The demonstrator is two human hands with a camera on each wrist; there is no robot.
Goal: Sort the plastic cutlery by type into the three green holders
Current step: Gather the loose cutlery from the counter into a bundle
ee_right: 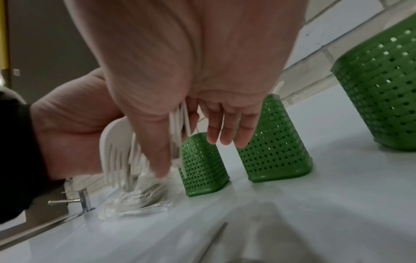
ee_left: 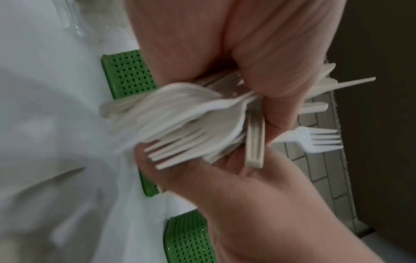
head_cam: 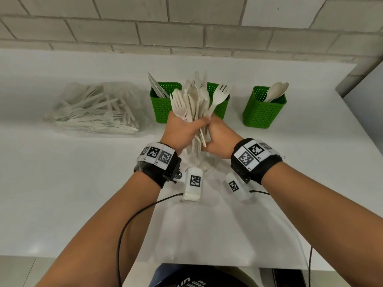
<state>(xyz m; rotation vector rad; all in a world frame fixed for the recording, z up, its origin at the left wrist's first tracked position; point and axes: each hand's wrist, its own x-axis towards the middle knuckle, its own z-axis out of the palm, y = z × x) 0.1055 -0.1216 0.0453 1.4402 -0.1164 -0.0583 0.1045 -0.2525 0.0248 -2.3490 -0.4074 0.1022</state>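
Cutlery bundle of smooth cream plastic fills curled left hand; loose-fingered right hand touches it.

Bag left of holders (on counter)

A wall of pale grey brick with darker mortar lines runs behind a glossy white counter; the counter top takes soft, even light and shows a faint sheen; at its right end stands a flat grey panel; beige floor tile shows below the near edge at left; the right wrist view shows a chrome fitting at the counter's far end, before a dark grey wall.
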